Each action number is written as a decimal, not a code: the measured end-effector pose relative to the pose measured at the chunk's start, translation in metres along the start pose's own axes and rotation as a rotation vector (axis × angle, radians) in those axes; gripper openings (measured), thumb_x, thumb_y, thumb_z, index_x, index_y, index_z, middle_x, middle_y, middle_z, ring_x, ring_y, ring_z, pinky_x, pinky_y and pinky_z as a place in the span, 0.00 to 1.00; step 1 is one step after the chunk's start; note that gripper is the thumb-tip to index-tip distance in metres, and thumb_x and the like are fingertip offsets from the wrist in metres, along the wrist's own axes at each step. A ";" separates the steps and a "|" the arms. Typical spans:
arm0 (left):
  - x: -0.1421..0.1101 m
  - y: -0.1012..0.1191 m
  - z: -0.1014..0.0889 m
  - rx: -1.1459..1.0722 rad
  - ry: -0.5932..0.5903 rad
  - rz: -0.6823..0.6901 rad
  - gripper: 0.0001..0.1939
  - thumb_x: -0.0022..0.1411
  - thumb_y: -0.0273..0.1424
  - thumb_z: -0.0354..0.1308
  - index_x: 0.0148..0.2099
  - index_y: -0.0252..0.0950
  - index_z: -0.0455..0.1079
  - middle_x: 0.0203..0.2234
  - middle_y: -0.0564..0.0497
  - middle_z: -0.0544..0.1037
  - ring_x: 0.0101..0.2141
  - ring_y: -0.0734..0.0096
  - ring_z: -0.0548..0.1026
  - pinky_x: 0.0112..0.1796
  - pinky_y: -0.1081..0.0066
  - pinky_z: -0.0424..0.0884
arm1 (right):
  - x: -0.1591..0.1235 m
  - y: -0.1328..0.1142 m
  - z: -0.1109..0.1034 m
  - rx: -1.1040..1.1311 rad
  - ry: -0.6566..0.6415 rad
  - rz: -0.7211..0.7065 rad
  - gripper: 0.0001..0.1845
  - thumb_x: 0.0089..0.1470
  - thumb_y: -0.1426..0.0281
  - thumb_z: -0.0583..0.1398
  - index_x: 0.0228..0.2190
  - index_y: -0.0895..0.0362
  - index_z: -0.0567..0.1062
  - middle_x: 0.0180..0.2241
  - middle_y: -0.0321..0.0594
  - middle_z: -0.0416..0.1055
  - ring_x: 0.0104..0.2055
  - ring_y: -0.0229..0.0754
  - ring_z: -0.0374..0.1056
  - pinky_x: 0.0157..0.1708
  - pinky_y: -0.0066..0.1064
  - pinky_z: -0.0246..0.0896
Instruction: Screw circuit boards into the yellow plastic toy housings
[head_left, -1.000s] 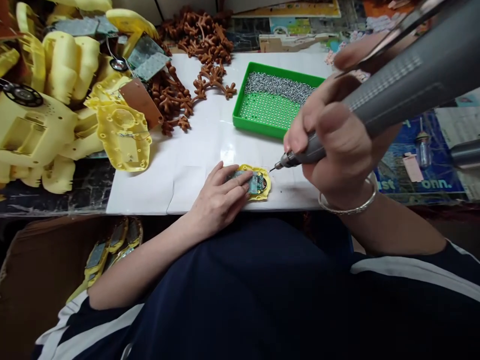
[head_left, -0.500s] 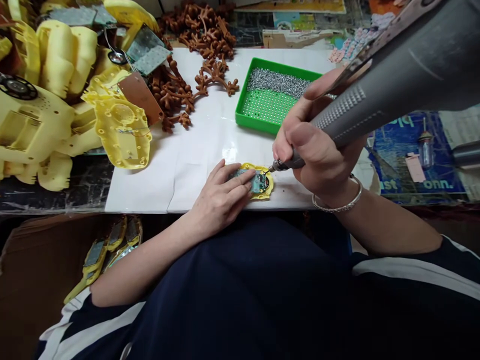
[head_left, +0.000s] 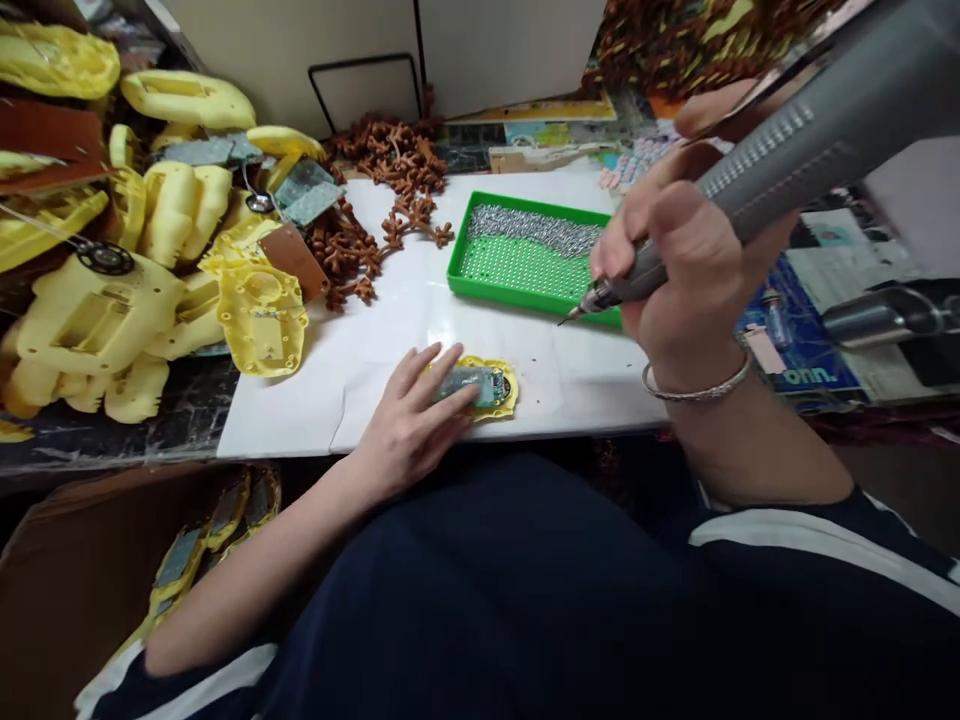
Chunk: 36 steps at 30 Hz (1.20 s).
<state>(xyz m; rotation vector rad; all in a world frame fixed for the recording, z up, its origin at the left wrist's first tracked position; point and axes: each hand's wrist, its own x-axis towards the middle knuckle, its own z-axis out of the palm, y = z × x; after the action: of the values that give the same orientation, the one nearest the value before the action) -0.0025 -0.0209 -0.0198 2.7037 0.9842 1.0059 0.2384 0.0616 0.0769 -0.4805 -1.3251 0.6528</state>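
My left hand point(head_left: 409, 420) lies with spread fingers over a small yellow plastic shell point(head_left: 511, 402) on the white work surface. A green circuit board point(head_left: 491, 385) sits inside the shell, and my fingers rest on its left part and cover some of it. My right hand point(head_left: 682, 260) is wrapped round a grey electric screwdriver point(head_left: 787, 150), held tilted with its tip down and to the left. The thin bit is apart from the shell, above and to its right. Behind it, a green tray point(head_left: 517, 295) holds a heap of small silver screws point(head_left: 525, 228).
Yellow plastic body parts point(head_left: 105, 310) with boards and speakers pile up at left. Brown branch-shaped plastic pieces point(head_left: 349, 245) lie behind. Below the table edge, a cardboard box point(head_left: 60, 570) contains yellow shells with boards point(head_left: 180, 555). A shiny metal cylinder point(head_left: 870, 320) lies at right.
The screwdriver has lifted off the board and moved up and right, away from the shell. My left fingers have spread wider. The head view has tilted up, showing more of the background.
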 end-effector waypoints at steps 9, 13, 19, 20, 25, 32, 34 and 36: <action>0.011 -0.010 0.003 -0.054 -0.050 -0.009 0.13 0.72 0.34 0.56 0.55 0.39 0.72 0.52 0.38 0.77 0.47 0.59 0.78 0.44 0.59 0.80 | 0.017 0.054 -0.088 -0.306 0.224 0.069 0.28 0.44 0.45 0.70 0.41 0.42 0.66 0.24 0.26 0.64 0.18 0.35 0.55 0.21 0.35 0.58; 0.037 0.006 0.031 0.001 0.004 -0.002 0.13 0.71 0.36 0.57 0.52 0.36 0.73 0.52 0.36 0.76 0.44 0.59 0.77 0.42 0.58 0.80 | 0.013 0.066 -0.087 -0.330 0.235 0.169 0.34 0.41 0.41 0.70 0.44 0.41 0.65 0.24 0.26 0.67 0.22 0.38 0.59 0.27 0.38 0.62; 0.045 0.011 0.042 0.000 0.022 0.010 0.12 0.71 0.36 0.56 0.51 0.35 0.73 0.50 0.37 0.77 0.42 0.59 0.76 0.41 0.59 0.79 | 0.012 0.072 -0.086 -0.380 0.289 0.185 0.37 0.38 0.39 0.69 0.44 0.40 0.65 0.24 0.27 0.67 0.21 0.40 0.61 0.28 0.40 0.64; 0.044 0.010 0.042 -0.006 0.022 0.008 0.12 0.71 0.36 0.56 0.51 0.35 0.73 0.50 0.37 0.77 0.43 0.59 0.76 0.41 0.59 0.79 | 0.011 0.073 -0.089 -0.388 0.276 0.189 0.37 0.39 0.38 0.68 0.46 0.40 0.65 0.25 0.27 0.67 0.21 0.40 0.61 0.28 0.41 0.65; 0.041 0.009 0.041 -0.052 0.001 -0.017 0.13 0.70 0.35 0.58 0.53 0.37 0.73 0.52 0.38 0.76 0.44 0.58 0.75 0.43 0.58 0.78 | 0.009 0.079 -0.099 -0.428 0.179 0.232 0.30 0.46 0.40 0.66 0.44 0.39 0.66 0.27 0.29 0.70 0.23 0.41 0.64 0.29 0.41 0.65; 0.045 0.009 0.040 -0.054 -0.016 -0.029 0.14 0.71 0.38 0.56 0.52 0.36 0.74 0.50 0.39 0.77 0.44 0.58 0.76 0.43 0.58 0.77 | 0.010 0.080 -0.089 -0.490 0.257 0.111 0.24 0.48 0.43 0.65 0.39 0.39 0.63 0.24 0.25 0.66 0.21 0.39 0.57 0.26 0.38 0.60; 0.045 0.008 0.040 -0.069 -0.015 -0.031 0.14 0.71 0.39 0.56 0.52 0.36 0.74 0.50 0.39 0.77 0.44 0.58 0.76 0.43 0.59 0.77 | 0.013 0.076 -0.084 -0.520 0.268 0.100 0.27 0.47 0.41 0.65 0.41 0.40 0.62 0.25 0.27 0.67 0.22 0.39 0.58 0.26 0.37 0.59; 0.045 0.006 0.040 -0.086 -0.025 -0.038 0.15 0.71 0.40 0.56 0.53 0.36 0.73 0.50 0.39 0.77 0.45 0.58 0.76 0.44 0.59 0.76 | 0.018 0.066 -0.075 -0.489 0.308 0.046 0.28 0.47 0.42 0.66 0.39 0.42 0.62 0.25 0.26 0.65 0.21 0.38 0.57 0.24 0.36 0.58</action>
<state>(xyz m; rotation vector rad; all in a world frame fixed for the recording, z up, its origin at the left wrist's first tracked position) 0.0512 0.0062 -0.0245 2.6115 0.9609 0.9822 0.3030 0.1248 0.0319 -0.9695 -1.1752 0.2686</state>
